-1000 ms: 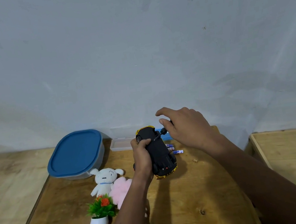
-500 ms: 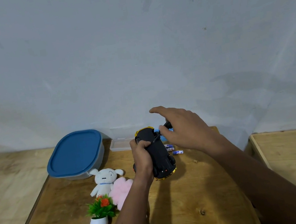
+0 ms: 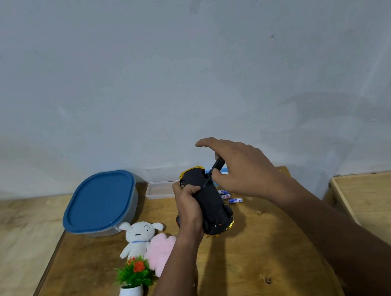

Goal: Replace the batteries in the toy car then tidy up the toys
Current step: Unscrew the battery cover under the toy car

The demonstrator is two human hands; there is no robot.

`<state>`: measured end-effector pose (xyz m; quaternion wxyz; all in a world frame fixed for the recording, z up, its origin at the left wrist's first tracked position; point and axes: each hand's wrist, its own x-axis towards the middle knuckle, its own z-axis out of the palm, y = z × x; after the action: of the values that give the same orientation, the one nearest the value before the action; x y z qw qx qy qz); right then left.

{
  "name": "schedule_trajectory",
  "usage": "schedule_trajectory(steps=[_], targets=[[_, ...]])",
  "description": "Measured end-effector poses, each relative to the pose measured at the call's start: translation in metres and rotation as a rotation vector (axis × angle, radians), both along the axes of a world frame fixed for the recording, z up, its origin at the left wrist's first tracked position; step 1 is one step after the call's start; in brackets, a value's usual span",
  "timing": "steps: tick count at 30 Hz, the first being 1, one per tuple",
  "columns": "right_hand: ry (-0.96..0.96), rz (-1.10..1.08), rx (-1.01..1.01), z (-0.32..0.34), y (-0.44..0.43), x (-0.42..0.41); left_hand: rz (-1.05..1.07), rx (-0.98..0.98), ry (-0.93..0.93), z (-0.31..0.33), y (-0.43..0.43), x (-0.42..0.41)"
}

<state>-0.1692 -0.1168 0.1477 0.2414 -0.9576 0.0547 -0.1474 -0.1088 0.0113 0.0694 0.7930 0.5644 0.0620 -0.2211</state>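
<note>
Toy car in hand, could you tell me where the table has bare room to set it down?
Bare wood lies between the pink plush and the right edge of the table, and left of the potted plant. The back is crowded: container, tray, batteries.

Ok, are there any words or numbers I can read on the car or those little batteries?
The batteries: blue and white labels with print, too small and blurred to read.
The toy car: no writing shows on its black underside.
The screwdriver: no writing shows.
Nothing else here bears readable text.
</note>
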Motion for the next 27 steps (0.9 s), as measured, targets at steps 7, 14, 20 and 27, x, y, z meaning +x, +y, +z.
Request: schedule_trajectory(steps=[7, 14, 20, 27], targets=[[0.002, -0.129, -0.181, -0.008, -0.005, 0.007, 0.006, -0.012, 0.011, 0.001, 0.0, -0.001], [0.023, 0.001, -0.01, 0.0, 0.0, -0.001, 0.01, -0.018, 0.0, 0.002, 0.001, 0.0], [0.026, -0.13, -0.191, -0.009, -0.004, 0.008, 0.031, -0.023, -0.015, 0.004, 0.001, 0.001], [-0.016, -0.017, 0.001, 0.0, 0.006, 0.0, 0.03, -0.049, -0.019, 0.004, 0.005, 0.005]])
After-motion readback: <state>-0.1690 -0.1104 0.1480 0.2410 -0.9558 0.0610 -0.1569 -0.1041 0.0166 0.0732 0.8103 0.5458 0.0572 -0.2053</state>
